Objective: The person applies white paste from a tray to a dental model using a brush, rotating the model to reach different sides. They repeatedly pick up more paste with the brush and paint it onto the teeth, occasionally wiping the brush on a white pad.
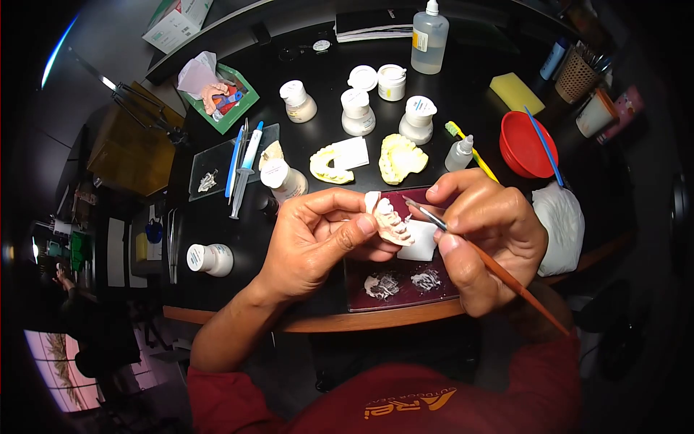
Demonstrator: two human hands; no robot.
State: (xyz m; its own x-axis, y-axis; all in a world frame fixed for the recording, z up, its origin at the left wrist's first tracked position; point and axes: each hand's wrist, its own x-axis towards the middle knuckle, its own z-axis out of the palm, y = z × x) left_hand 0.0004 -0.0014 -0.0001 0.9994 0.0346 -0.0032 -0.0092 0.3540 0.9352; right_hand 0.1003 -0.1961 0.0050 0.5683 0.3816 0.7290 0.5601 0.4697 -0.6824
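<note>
Between the thumb and fingers of my left hand [307, 235] is a dental model [390, 223], pale, with its row of teeth turned to the right. My right hand [491, 235] grips a fine brush [506, 277] with a reddish-brown handle. The brush tip points left and lies close to the teeth of the model. Under both hands is a dark red mixing slab [403, 296] bearing two smears of white paste [381, 286]. A folded white paper [418, 242] rests on the slab, partly covered by my hands.
Behind my hands lie two yellowish dental casts [402, 159] and several white-capped jars [358, 114]. A small dropper bottle [460, 153], a yellow toothbrush [483, 160] and a red bowl [522, 148] stand right. To the left are a syringe [248, 166] and a green tray [243, 108].
</note>
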